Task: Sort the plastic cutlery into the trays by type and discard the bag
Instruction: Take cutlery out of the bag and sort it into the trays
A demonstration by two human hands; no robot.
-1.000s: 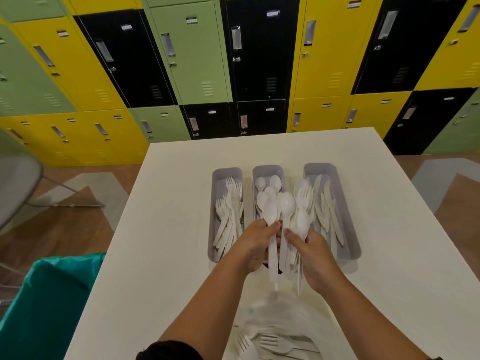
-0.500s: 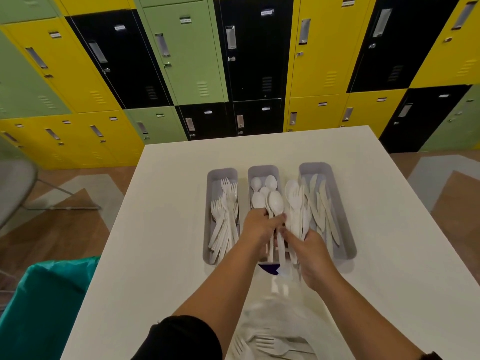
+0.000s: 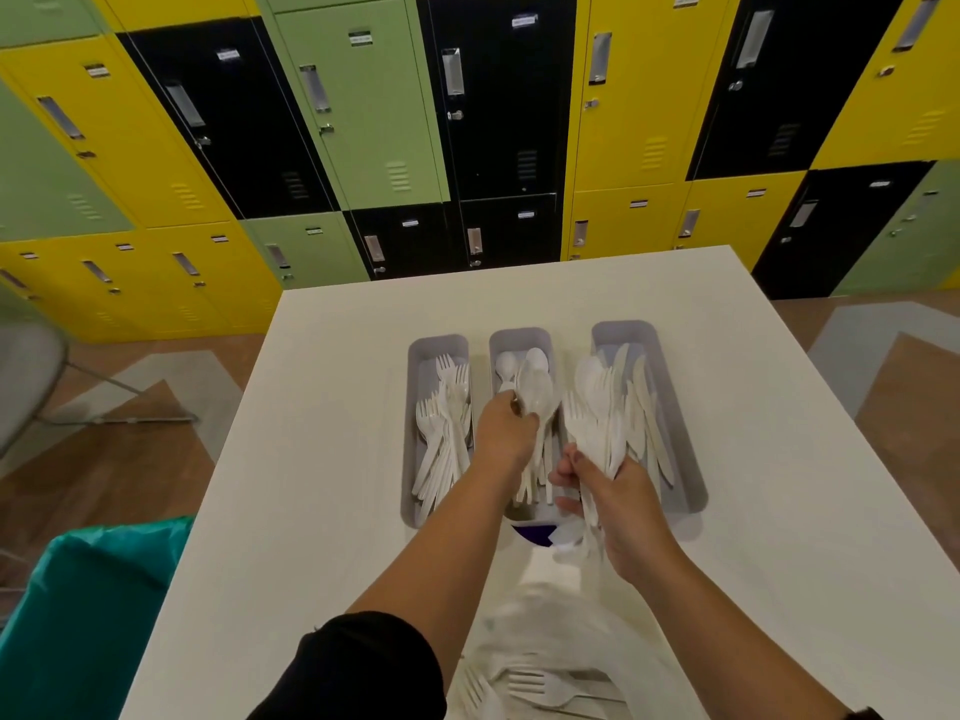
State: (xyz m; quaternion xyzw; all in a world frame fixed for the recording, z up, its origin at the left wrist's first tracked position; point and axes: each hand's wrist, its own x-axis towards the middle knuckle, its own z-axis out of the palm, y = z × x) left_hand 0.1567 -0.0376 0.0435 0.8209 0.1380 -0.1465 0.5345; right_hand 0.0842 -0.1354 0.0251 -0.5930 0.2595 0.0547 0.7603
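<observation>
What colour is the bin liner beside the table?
Teal green bin liner, seen in the head view.

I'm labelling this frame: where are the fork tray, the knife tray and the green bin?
fork tray (image 3: 418,356), head view, far-left rim corner.
knife tray (image 3: 691,475), head view, right wall near the front.
green bin (image 3: 88,610), head view, liner on its near side.

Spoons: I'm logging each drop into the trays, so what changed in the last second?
The left hand carried a spoon away from the right hand's bundle, forward over the middle tray; it still holds it. The right hand kept gripping the bundle. The trays, the bag and the table stayed put.
</observation>
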